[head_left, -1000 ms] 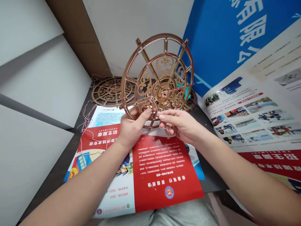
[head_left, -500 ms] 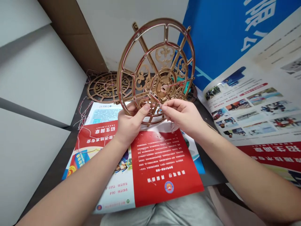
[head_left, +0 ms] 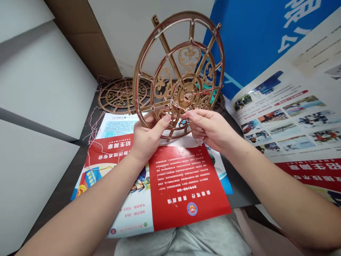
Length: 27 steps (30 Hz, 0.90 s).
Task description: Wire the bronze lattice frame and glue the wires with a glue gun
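Note:
A round, gold-brown openwork frame [head_left: 191, 44] with scroll ornaments stands tilted upright above the leaflets, red and clear wires running along its rings and spokes. My left hand [head_left: 149, 133] grips its lower left rim, thumb on the near side and fingers partly hidden behind. At the lower right of the hub, my right hand [head_left: 210, 128] pinches thin red and white wires [head_left: 183, 109] between thumb and forefinger, its other fingers curled in. A loose wire end dangles below that hand.
Another round frame [head_left: 124, 94] lies flat at the back left, with tangled wires [head_left: 93, 124] beside it. Red and white leaflets [head_left: 189, 185] cover the dark table [head_left: 64, 185]. White panels [head_left: 39, 74] rise on the left; a printed sheet [head_left: 293, 103] stands on the right.
My right hand has shifted slightly right and up, its fingers curling more around the wires. The left hand keeps its hold on the frame. The view has moved a little.

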Available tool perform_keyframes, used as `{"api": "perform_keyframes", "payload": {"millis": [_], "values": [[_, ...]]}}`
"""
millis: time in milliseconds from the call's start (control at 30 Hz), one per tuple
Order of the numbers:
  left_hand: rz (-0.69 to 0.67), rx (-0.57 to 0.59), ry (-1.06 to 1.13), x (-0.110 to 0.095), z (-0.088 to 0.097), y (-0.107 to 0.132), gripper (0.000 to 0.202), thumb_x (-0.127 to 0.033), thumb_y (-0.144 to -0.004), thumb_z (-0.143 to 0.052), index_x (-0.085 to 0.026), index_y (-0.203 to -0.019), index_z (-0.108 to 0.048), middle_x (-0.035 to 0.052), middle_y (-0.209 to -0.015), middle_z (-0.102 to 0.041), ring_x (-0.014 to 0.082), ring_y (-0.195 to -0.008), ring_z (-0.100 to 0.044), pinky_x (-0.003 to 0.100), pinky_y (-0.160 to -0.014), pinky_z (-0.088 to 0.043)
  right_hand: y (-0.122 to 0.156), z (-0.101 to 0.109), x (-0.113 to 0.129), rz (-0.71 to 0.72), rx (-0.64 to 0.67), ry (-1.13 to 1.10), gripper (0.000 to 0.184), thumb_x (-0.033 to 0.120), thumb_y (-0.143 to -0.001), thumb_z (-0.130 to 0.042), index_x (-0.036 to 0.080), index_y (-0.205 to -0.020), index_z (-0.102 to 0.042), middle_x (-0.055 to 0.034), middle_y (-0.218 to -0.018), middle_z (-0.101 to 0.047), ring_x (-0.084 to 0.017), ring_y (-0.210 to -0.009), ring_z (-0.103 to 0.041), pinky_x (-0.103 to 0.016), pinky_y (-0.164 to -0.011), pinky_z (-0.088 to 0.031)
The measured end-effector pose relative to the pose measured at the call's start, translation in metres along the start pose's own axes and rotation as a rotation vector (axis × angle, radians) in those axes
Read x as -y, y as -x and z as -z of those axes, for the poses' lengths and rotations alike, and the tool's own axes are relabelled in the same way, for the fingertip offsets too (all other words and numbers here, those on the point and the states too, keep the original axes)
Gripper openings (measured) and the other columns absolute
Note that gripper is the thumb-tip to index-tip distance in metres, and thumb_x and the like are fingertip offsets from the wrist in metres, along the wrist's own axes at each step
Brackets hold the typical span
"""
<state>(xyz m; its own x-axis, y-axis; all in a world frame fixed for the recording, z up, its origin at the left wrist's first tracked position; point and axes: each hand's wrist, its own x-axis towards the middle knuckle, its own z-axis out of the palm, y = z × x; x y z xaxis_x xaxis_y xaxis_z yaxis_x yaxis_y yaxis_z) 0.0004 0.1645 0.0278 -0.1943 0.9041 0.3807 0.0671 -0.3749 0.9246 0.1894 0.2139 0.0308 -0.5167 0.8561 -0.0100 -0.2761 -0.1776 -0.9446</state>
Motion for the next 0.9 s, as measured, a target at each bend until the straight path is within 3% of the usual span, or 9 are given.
{"api": "perform_keyframes", "payload": {"millis": [533,733,900], "values": [[-0.020,-0.012,-0.039,-0.0011,0.0004,0.0000,0.034,-0.042,-0.089,-0.073,-0.014,-0.108,-0.075,0.0050,-0.113,-0.073,0.0084,-0.103,-0.072,0.016,-0.096,-0.062,-0.0030,-0.0028,-0.0023,-0.016,-0.027,0.015,0.022,0.038,-0.093,-0.070,0.016,-0.089,-0.071,0.0061,-0.053,-0.037,-0.005,-0.046,-0.028,-0.025,-0.047,-0.016],[0.005,0.025,-0.006,-0.0019,-0.0006,0.0020,0.033,-0.040,-0.089,-0.072,-0.015,-0.110,-0.075,0.0049,-0.115,-0.073,0.0086,-0.104,-0.072,0.016,-0.096,-0.063,-0.0011,-0.0060,-0.0067,0.159,-0.198,0.336,0.026,0.042,-0.090,-0.072,0.017,-0.087,-0.075,0.0044,-0.055,-0.048,-0.007,-0.051,-0.039,-0.024,-0.050,-0.030],[0.023,0.043,0.010,-0.0013,-0.0026,0.0030,0.035,-0.043,-0.089,-0.072,-0.015,-0.109,-0.075,0.0056,-0.118,-0.072,0.0096,-0.106,-0.072,0.017,-0.098,-0.063,0.0023,-0.0060,-0.0084,0.369,-0.229,0.687,0.027,0.042,-0.095,-0.065,0.017,-0.091,-0.076,-0.0018,-0.079,-0.070,-0.012,-0.071,-0.059,-0.025,-0.065,-0.044]]}}
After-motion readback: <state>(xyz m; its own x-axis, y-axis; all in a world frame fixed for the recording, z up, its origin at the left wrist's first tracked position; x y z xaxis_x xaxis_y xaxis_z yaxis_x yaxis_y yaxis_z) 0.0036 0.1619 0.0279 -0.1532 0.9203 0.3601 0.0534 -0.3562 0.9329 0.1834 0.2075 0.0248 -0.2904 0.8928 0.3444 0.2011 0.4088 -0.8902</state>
